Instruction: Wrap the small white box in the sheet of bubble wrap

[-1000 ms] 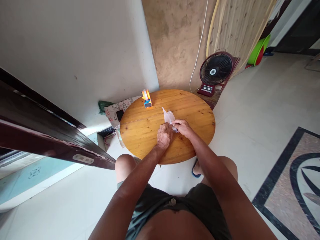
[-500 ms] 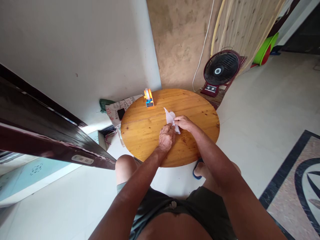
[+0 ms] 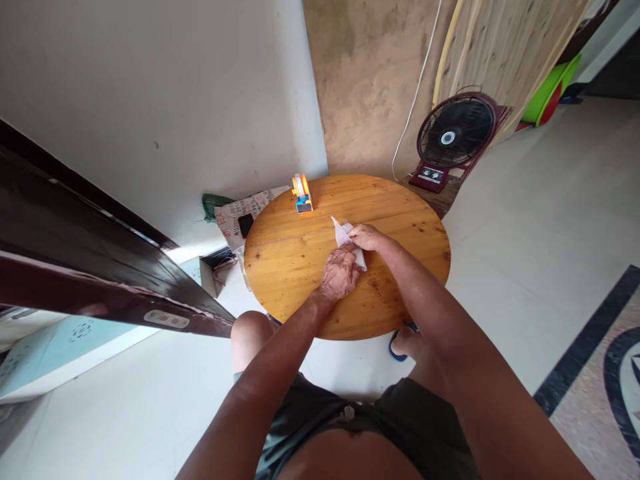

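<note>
On the round wooden table [image 3: 290, 267] lies a small, whitish, crinkled piece that looks like bubble wrap [image 3: 341, 231], folded or bunched together. My left hand [image 3: 340, 272] lies over its near part, fingers bent and pressing it against the tabletop. From the right, my right hand [image 3: 367, 237] pinches its upper edge between thumb and fingers. Whether anything is wrapped inside cannot be seen, since both hands cover much of it. An orange and blue tape dispenser [image 3: 302, 193] stands near the table's far edge, apart from both hands.
Behind the table on the right stands a dark red fan [image 3: 456, 132], with a white cord [image 3: 417, 87] hanging along the wall. At the left, a black phone [image 3: 245, 225] rests on printed cardboard [image 3: 231, 223]. A dark wooden post [image 3: 125, 267] rises on the near left.
My right hand has closed in over the bubble wrap's upper part, and the piece looks more folded down. The whole view has shifted slightly; the tape dispenser stays in place.
</note>
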Available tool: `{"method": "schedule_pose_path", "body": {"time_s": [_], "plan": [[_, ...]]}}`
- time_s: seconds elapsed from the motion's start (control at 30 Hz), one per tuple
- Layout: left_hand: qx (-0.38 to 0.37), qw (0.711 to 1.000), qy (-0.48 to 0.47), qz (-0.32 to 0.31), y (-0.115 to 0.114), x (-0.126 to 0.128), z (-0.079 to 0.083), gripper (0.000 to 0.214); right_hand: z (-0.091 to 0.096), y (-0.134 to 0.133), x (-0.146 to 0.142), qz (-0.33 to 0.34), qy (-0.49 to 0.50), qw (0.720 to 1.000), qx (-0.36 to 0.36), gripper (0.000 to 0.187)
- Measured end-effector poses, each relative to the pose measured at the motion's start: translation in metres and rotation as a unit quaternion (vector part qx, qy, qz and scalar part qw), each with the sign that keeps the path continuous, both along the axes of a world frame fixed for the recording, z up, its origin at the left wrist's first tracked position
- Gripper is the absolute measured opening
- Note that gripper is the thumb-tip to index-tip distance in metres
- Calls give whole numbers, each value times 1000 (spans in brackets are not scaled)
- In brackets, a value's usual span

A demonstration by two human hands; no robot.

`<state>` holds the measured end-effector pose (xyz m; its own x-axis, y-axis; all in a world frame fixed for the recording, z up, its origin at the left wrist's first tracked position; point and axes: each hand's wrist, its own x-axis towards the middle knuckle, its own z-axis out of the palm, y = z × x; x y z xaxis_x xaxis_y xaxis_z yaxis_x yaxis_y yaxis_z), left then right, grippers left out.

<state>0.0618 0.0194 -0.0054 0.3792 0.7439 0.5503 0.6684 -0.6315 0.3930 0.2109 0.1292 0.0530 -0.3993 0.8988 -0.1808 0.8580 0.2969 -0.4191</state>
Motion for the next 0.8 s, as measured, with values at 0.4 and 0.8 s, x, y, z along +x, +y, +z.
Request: {"method": "schedule_pose_path", "body": {"time_s": [0.4,0.8], "plan": [[-43,995,-33,-85,22,-10,3,38,5,23,-3,-45,10,999,-29,22],[-98,992,-28,-71,23,-13,8,47,-10,9,16,-225,340,909,-87,72]]}}
